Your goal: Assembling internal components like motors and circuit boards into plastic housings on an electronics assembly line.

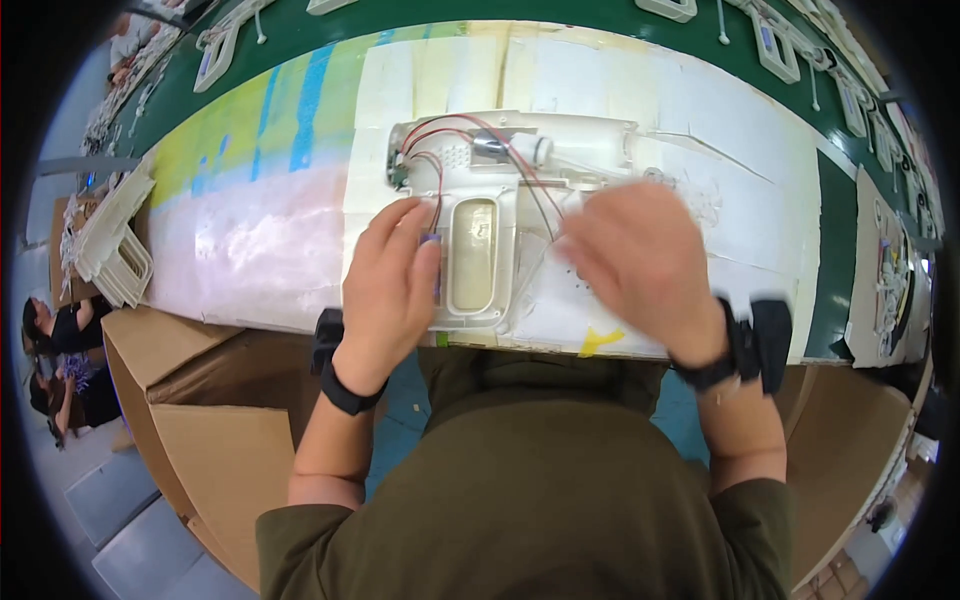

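A white plastic half-shell housing (505,300) with a looped handle lies on the covered bench in front of me. My left hand (388,285) grips the left side of its handle, fingers by a small purple part (436,240). Inside the upper barrel sit a green circuit board (397,170) at the left end and a cylindrical motor (492,147) with a white end. Red and dark wires (520,165) arch out of the shell toward my right hand (640,265). That hand hovers just right of the handle, fingers curled and smeared by motion; whether it holds a wire is unclear.
White plastic shells (120,250) are stacked at the bench's left edge. Open cardboard boxes (220,440) stand below on both sides. Beyond the sheeted work area, a green belt (600,22) carries more white housings. A cardboard tray (885,280) of small parts lies right.
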Tool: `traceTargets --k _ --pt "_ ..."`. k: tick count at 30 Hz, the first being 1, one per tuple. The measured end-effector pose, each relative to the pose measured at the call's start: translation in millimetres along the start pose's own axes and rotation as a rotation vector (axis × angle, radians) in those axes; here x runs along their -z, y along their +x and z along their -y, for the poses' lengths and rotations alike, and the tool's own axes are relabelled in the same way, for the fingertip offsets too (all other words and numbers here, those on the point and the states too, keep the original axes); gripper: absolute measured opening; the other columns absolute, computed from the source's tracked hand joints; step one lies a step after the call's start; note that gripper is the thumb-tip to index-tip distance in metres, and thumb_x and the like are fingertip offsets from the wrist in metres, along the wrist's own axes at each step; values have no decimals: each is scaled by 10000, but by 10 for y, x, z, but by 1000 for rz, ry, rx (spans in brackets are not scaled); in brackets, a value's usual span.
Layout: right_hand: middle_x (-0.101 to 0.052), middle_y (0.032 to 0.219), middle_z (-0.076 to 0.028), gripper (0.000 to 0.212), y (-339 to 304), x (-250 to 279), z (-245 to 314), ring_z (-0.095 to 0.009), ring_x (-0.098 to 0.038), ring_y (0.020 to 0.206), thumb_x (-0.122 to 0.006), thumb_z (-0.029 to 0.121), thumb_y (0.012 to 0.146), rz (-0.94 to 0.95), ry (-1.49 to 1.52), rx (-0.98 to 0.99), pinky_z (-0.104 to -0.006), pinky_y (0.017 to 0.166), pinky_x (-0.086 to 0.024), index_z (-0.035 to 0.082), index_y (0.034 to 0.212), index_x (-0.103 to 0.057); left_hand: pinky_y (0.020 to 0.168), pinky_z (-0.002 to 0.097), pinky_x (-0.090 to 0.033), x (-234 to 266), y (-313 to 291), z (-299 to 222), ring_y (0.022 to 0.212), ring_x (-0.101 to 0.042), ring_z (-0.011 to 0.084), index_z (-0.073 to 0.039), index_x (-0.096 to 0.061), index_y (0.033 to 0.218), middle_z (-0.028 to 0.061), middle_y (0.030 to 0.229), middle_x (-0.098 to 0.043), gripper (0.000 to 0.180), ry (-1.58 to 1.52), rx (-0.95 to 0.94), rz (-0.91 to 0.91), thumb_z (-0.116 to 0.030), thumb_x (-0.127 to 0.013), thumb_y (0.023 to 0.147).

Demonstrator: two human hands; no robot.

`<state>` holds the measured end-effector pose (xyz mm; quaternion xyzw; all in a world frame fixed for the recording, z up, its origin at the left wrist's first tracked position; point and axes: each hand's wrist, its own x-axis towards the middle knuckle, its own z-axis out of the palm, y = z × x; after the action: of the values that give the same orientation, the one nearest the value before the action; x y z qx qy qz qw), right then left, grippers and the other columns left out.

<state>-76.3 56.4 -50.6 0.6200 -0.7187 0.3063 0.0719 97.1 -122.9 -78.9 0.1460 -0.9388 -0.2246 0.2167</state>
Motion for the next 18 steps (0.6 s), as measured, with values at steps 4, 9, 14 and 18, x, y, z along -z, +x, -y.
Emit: traceTargets --k 4,9,14,18 --pt "-591 971 -112 424 -505 -124 271 -311 -566 831 -742 146 670 93 -44 -266 -383 743 -474 61 1046 -565 819 359 -474 166 197 -235 953 -583 333 6 -584 1117 190 1087 -577 303 -195 -31 -25 -56 -605 821" --pt "-629 828 -132 154 -575 -99 88 -280 -632 714 -545 79 864 -212 184 -376 -358 617 -510 14 1004 -551 682 305 -501 339 623 -575 801 -624 272 -14 -643 1017 128 923 -635 272 -195 -312 -48 -24 -681 748" --pt "-629 897 -130 172 -297 231 -2 -272 -634 764 -576 108 856 -153 646 -609 -343 643 -511 22 1004 -555 633 275 -497 267 774 -860 701 -634 238 -19 -670 903 102 781 -652 159 -199 -499 116 13 -668 748" --pt "-548 1021 -120 364 -516 -65 92 -274 -557 922 -677 227 771 62 111 -231 -355 731 -477 36 1050 -540 626 236 -478 344 843 -718 685 -635 163 32 -661 885 110 789 -670 87 -379 -165 -213 8 -634 806"
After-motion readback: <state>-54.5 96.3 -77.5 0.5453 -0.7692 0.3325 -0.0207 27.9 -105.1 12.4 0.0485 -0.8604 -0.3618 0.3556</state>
